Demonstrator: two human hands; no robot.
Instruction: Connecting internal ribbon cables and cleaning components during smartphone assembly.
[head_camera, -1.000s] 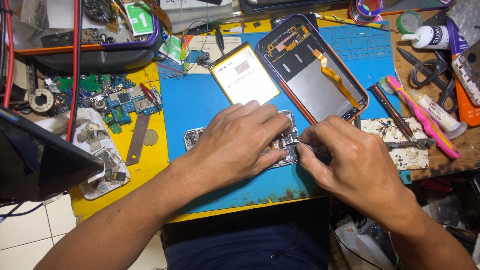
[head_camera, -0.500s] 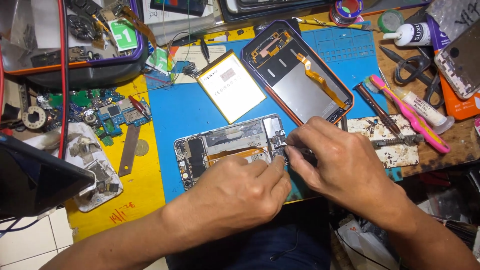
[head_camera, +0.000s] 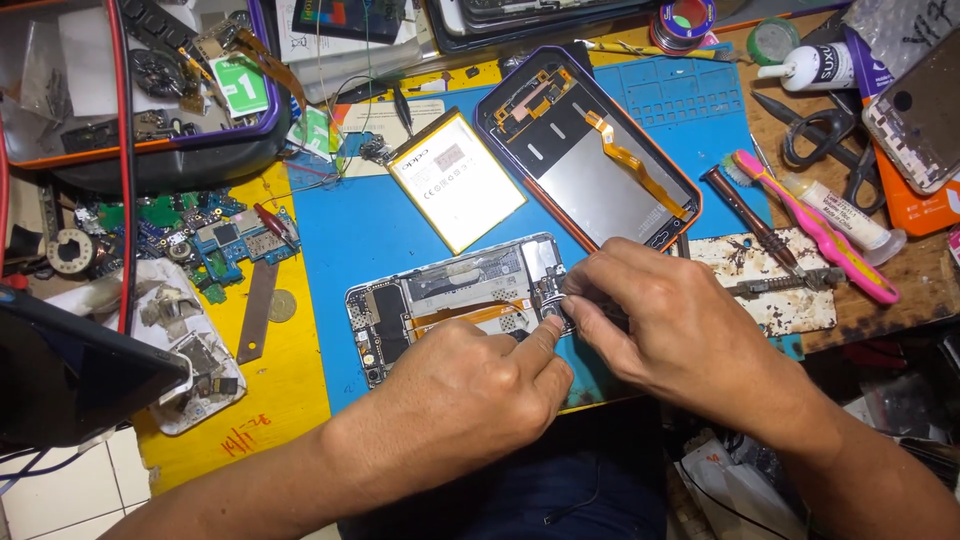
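An opened phone frame (head_camera: 450, 295) with exposed boards lies on the blue work mat (head_camera: 350, 230). My left hand (head_camera: 470, 385) rests over its near edge, thumb tip pressing on the frame's right end. My right hand (head_camera: 660, 330) pinches a small dark part at that same right end; the part itself is mostly hidden by the fingers. Beyond the frame lie a white and yellow battery (head_camera: 455, 180) and a phone back housing (head_camera: 590, 150) with an orange flex cable.
A screwdriver (head_camera: 745, 215), pink toothbrush (head_camera: 815, 225), scissors (head_camera: 830, 140) and glue bottle (head_camera: 810, 68) lie at the right. Circuit boards (head_camera: 225, 240) and a tray of parts (head_camera: 140, 90) sit at the left. A dark tablet (head_camera: 70, 380) overhangs the near left.
My left hand has slid back toward me off the phone frame, uncovering its boards. My right hand stays pinched at the frame's right end.
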